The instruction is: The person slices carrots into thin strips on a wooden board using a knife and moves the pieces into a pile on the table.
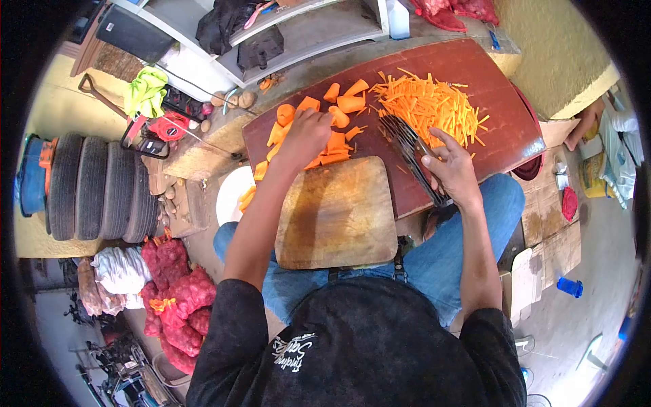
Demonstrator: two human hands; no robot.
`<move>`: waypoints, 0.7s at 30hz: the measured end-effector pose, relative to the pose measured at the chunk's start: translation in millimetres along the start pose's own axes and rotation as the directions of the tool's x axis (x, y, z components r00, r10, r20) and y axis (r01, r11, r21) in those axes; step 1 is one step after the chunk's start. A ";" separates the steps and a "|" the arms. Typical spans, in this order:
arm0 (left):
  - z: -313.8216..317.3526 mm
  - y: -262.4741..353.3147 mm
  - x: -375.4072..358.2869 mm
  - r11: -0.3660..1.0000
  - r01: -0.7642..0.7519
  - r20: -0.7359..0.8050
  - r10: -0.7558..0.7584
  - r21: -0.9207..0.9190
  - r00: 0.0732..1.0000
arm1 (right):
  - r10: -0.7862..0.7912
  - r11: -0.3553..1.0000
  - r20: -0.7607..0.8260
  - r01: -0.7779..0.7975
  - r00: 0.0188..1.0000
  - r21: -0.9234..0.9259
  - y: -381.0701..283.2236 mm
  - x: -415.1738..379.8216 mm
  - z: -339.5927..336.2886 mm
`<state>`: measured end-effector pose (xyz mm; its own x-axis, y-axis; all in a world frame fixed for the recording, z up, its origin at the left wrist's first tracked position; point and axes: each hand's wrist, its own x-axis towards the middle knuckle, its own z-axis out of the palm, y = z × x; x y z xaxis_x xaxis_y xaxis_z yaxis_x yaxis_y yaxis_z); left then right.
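Across the dark-red rectangular tabletop (498, 95), with the clock centred on our pale-brown wooden board (336, 224), stubby orange carrot chunks (336, 142) lie at eleven o'clock and a heap of thin orange carrot strips (434, 102) at one. Our left hand (309, 136) dips among the chunks, fingers curled; whether they pinch one, we cannot tell. At two o'clock our right hand (456, 169) has its fingers half spread against a long black slatted tool (410, 152); how firmly they hold it, we cannot tell. We judge that a careless sweep of that tool could scatter strips, and a nudge could roll edge chunks off. At nine, a round white bowl (227, 193) contains orange pieces; at eight, red mesh sacks (193, 292) bulge with rounded contents.
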<state>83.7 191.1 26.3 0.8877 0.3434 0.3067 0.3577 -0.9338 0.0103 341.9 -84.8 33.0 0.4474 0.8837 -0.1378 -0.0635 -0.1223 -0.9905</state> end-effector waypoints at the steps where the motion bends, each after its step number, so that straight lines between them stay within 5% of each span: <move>1: -9.0 9.3 -6.0 0.993 0.061 -0.111 -0.072 -0.100 0.991 | 0.006 1.000 -0.002 -0.006 1.000 0.006 -0.4 -0.3 -0.5; 2: -18.3 20.6 -15.0 0.973 0.112 -0.213 -0.156 -0.203 0.965 | 0.012 1.000 -0.002 -0.012 1.000 0.011 -0.8 -1.1 -1.6; 5: -30.5 61.3 -59.0 0.659 0.381 -0.151 -0.602 -0.649 0.784 | -0.011 0.995 0.024 0.009 1.000 0.101 1.8 -2.0 -3.5; 11: -16.8 131.9 -157.5 0.440 0.548 0.000 -0.780 -0.712 0.626 | 0.055 0.950 0.309 -0.145 0.949 0.278 9.8 -18.1 4.3; 14: -34.2 143.9 -183.0 0.570 0.626 0.077 -0.704 -0.533 0.706 | 0.075 0.962 0.396 -0.171 0.915 0.213 9.1 -33.8 27.7; 17: -59.6 151.0 -189.3 0.533 0.621 0.200 -0.644 -0.575 0.738 | 0.158 0.985 0.418 -0.170 0.895 -0.008 2.7 -49.9 48.7; 21: -58.2 152.1 -193.4 0.552 0.501 0.151 -0.558 -0.666 0.816 | 0.188 0.979 0.409 -0.140 0.893 -0.145 -8.5 -70.9 63.8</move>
<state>-50.5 -23.2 24.0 0.5686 0.8165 0.1006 0.4493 -0.4107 0.7934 253.8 -117.6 51.3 0.0225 0.9508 -0.3091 0.0046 -0.3093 -0.9510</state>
